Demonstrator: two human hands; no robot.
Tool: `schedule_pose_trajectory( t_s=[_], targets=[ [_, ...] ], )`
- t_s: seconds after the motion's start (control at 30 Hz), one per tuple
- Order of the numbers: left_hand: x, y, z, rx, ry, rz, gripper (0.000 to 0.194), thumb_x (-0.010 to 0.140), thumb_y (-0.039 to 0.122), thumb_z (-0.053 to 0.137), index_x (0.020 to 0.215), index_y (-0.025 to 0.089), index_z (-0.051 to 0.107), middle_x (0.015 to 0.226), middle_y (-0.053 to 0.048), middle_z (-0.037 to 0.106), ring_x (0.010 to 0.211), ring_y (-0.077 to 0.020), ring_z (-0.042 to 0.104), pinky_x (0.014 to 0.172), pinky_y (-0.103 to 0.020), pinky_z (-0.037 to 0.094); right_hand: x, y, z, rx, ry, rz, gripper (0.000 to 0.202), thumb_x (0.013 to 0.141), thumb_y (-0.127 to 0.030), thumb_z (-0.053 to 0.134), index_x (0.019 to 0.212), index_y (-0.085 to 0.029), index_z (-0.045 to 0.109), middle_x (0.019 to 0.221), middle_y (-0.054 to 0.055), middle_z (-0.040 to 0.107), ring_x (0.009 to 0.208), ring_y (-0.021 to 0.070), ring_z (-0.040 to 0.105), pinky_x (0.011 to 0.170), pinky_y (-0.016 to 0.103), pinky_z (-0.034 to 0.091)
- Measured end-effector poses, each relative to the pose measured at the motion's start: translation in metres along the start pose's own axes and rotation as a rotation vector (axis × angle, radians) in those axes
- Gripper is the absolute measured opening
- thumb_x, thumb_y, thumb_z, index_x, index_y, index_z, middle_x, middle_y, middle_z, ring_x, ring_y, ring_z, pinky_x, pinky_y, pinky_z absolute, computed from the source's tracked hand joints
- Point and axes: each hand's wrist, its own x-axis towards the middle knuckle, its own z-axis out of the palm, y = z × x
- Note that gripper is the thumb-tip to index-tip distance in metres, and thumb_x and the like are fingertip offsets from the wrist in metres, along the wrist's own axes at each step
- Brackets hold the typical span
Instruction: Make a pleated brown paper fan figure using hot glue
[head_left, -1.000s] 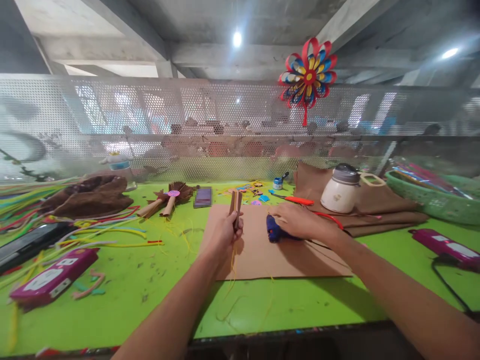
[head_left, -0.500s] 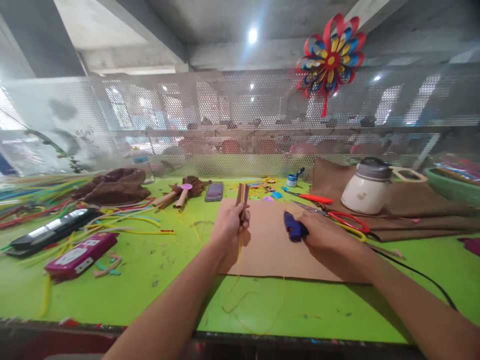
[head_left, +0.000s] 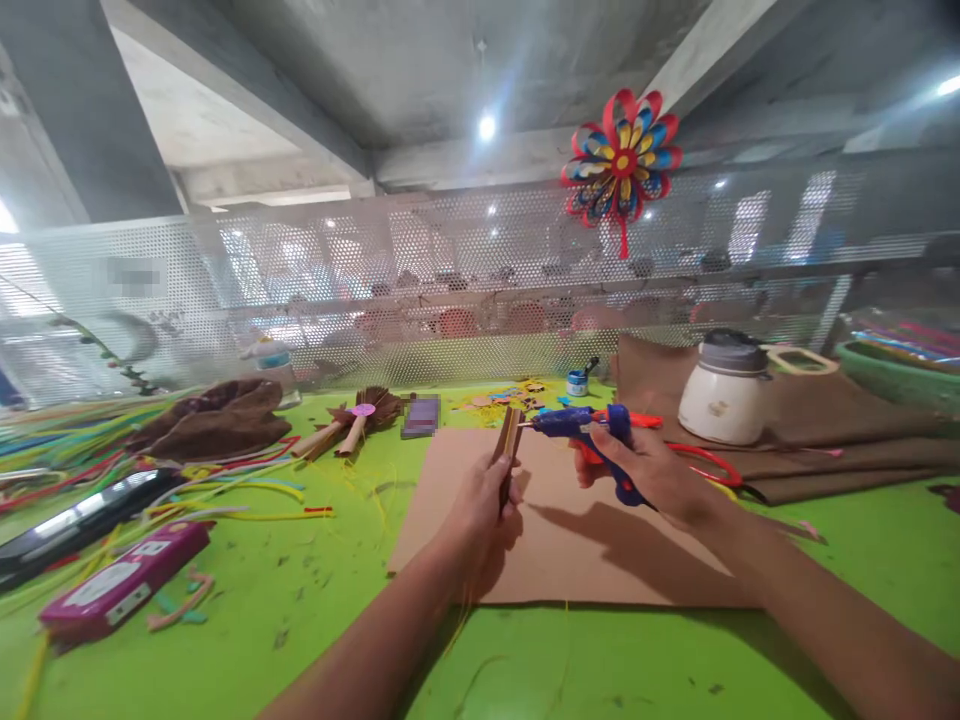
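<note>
My left hand [head_left: 484, 495] is closed around a narrow folded brown strip [head_left: 509, 445], paper or felt, held upright with a yellow strand along it. In my right hand [head_left: 637, 465] is a blue glue gun [head_left: 574, 420] with an orange trigger, fingers wrapped round its grip. The gun's metal nozzle points left and meets or nearly meets the strip's upper part; I cannot tell whether they touch. Below both hands lies a flat tan cardboard sheet [head_left: 442, 540] on the green table [head_left: 247, 640].
Red-handled scissors [head_left: 709, 462] and a cream jug [head_left: 724, 390] are at the right, by brown cloth [head_left: 817, 455]. A small blue jar [head_left: 577, 382] stands behind the board. At left are a purple power strip [head_left: 127, 580], coloured stems and brown fabric [head_left: 217, 420].
My right hand has lifted the glue gun off the board and turned its nozzle to the brown strip. The left hand still holds the strip. The view has tilted upward slightly.
</note>
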Motion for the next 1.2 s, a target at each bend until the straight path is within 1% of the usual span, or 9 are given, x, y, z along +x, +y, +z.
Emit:
schedule_pose_trajectory(
  t_s=[0.1,0.2,0.43,0.6,0.77,1.0,1.2],
  targets=[
    [-0.003,0.004,0.002,0.028,-0.013,0.035,0.021,0.081,0.037,0.048,0.085,0.017,0.051,0.050,0.005,0.046,0.036,-0.0052,0.036,0.037,-0.017,0.021,0.002,0.000,0.002,0.043,0.028,0.013,0.042,0.081,-0.056,0.047,0.084,-0.015,0.055,0.076,0.004,0.056,0.063,0.0135,0.056,0.064,0.030,0.050],
    [-0.007,0.006,0.004,0.043,-0.031,0.035,0.021,0.082,0.036,0.047,0.086,0.017,0.052,0.050,0.005,0.047,0.036,-0.0053,0.036,0.037,-0.017,0.021,0.003,0.001,0.000,0.075,0.045,0.014,0.042,0.082,-0.057,0.046,0.084,-0.016,0.055,0.076,0.004,0.056,0.062,0.0128,0.055,0.062,0.028,0.049],
    [-0.010,0.007,0.007,0.069,-0.048,0.058,0.022,0.081,0.038,0.047,0.085,0.017,0.052,0.049,0.005,0.046,0.036,-0.0049,0.035,0.037,-0.016,0.021,0.006,0.006,-0.005,0.081,0.054,0.005,0.039,0.083,-0.054,0.046,0.084,-0.015,0.055,0.074,0.003,0.055,0.059,0.0114,0.053,0.058,0.025,0.048],
    [-0.011,0.008,0.008,0.029,-0.053,0.036,0.024,0.080,0.040,0.049,0.085,0.017,0.052,0.049,0.005,0.046,0.036,-0.0047,0.035,0.037,-0.017,0.019,0.006,0.005,-0.006,0.075,0.095,0.014,0.041,0.081,-0.055,0.048,0.083,-0.016,0.055,0.072,0.003,0.055,0.058,0.0114,0.053,0.055,0.025,0.048],
    [-0.015,0.012,0.009,0.010,-0.058,0.015,0.021,0.080,0.037,0.048,0.086,0.017,0.052,0.050,0.005,0.047,0.037,-0.0045,0.035,0.038,-0.016,0.019,0.006,0.005,-0.006,0.084,0.128,-0.008,0.039,0.080,-0.055,0.050,0.082,-0.017,0.055,0.070,0.003,0.055,0.059,0.0119,0.052,0.053,0.024,0.047],
    [-0.014,0.012,0.008,0.007,-0.059,0.024,0.021,0.080,0.038,0.048,0.085,0.017,0.052,0.049,0.006,0.046,0.036,-0.0048,0.033,0.038,-0.017,0.019,0.006,0.008,-0.008,0.083,0.115,-0.001,0.038,0.083,-0.053,0.048,0.082,-0.016,0.055,0.069,0.001,0.055,0.055,0.0102,0.051,0.052,0.024,0.045],
    [-0.014,0.014,0.007,0.015,-0.053,0.016,0.022,0.080,0.038,0.047,0.086,0.017,0.052,0.051,0.005,0.047,0.036,-0.0049,0.034,0.038,-0.017,0.020,0.005,0.007,-0.006,0.031,0.092,-0.001,0.038,0.084,-0.053,0.046,0.082,-0.016,0.054,0.068,0.001,0.054,0.052,0.0093,0.050,0.052,0.023,0.044]
  ],
)
